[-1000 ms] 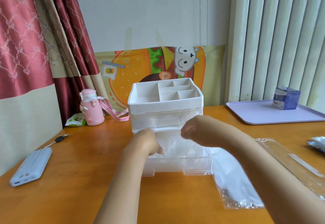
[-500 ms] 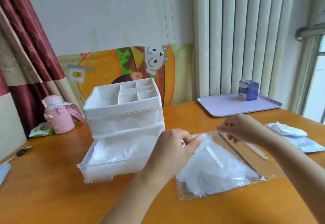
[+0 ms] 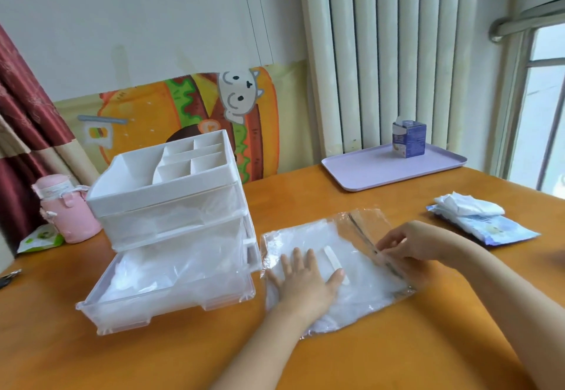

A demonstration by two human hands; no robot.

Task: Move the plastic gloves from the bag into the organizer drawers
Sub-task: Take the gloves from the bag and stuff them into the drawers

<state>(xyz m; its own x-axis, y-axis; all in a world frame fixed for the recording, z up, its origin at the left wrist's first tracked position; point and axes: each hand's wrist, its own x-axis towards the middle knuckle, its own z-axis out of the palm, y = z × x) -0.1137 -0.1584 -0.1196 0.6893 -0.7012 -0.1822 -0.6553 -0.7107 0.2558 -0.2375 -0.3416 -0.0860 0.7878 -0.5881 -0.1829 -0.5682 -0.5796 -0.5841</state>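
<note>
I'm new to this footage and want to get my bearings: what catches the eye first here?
First, the two hands on the clear bag at centre right: the left hand presses flat on it, the right hand pinches its open edge. Just left stands the white organizer, its bottom drawer pulled out and holding crumpled plastic gloves. Behind it, a bright burger picture covers the lower wall.

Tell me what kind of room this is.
Probably a home room: a wooden table beside a window, a red curtain and a cartoon burger mat against the wall.
</note>
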